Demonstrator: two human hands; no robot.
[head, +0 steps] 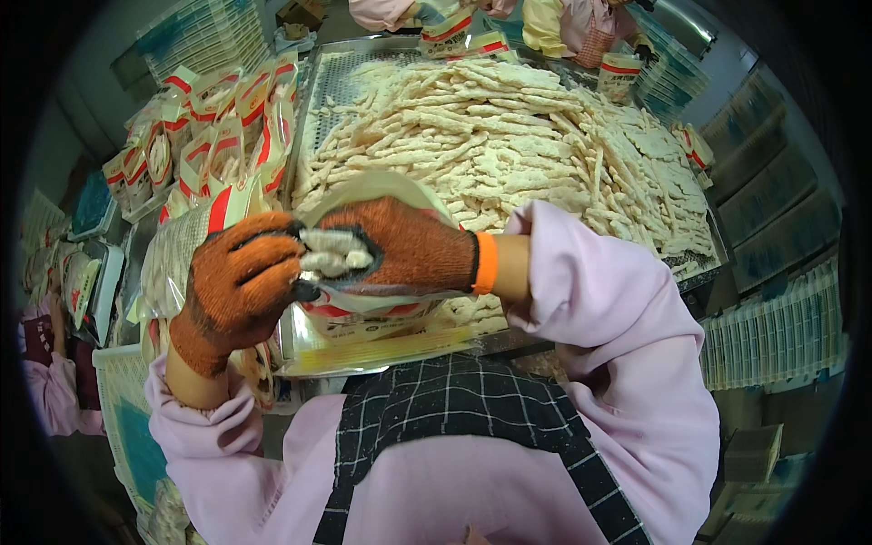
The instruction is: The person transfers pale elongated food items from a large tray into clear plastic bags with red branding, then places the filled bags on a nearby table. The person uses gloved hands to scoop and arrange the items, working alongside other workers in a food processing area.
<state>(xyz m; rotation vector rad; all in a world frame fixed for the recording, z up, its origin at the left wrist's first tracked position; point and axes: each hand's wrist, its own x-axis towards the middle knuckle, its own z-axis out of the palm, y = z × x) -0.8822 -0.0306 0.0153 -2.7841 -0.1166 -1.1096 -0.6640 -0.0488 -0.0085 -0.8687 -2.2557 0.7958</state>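
Both of my hands wear orange knitted gloves with dark palms. My right hand (402, 246) is curled around a small bundle of pale, flour-dusted strips (334, 252) over the mouth of a plastic bag. My left hand (248, 276) has its fingertips against the bundle's near end. Beneath the hands, the clear bag with red and cream print (368, 320) stands open at the edge of a metal tray (297, 136). A large heap of pale, powdery strips (490, 136) covers much of the tray.
Filled printed bags (228, 146) stand in rows at the left. A white plastic crate (112, 409) is at the lower left. Co-workers' arms (579, 34) are across the tray, near more bags. Stacked plastic racks (773, 327) stand at the right. Another person's sleeve (51, 392) shows at the far left.
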